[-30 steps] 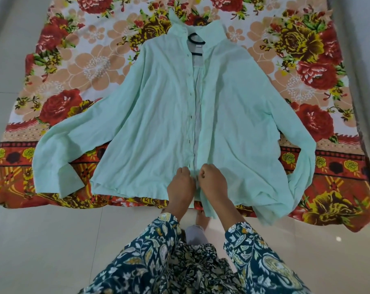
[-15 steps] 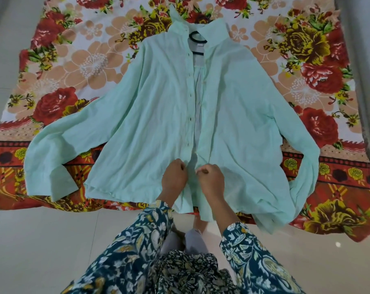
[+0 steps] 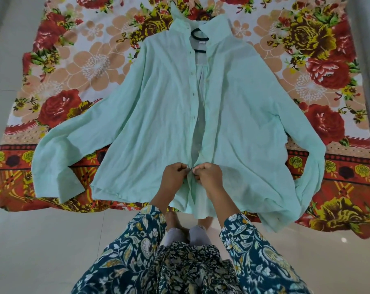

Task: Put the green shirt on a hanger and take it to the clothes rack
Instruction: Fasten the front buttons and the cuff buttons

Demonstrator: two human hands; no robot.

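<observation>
A pale green shirt (image 3: 150,115) lies spread flat, front up, sleeves out to both sides. Its front stands open down the middle above my hands. A black hanger (image 3: 197,35) sits inside the collar; only its hook and a bit of its bar show, the rest is under the cloth. My left hand (image 3: 174,176) pinches the left front edge near the hem. My right hand (image 3: 209,175) pinches the right front edge beside it. Both hands meet at the placket, fingers closed on the cloth.
The shirt rests on a floral sheet (image 3: 73,66) in red, orange and yellow, spread over a pale tiled floor (image 3: 42,251). My feet (image 3: 186,230) and patterned sleeves fill the lower middle. A grey edge (image 3: 368,60) runs along the right.
My two hands have moved a little up the shirt front and drawn the two front edges together. The shirt and hanger lie where they were.
</observation>
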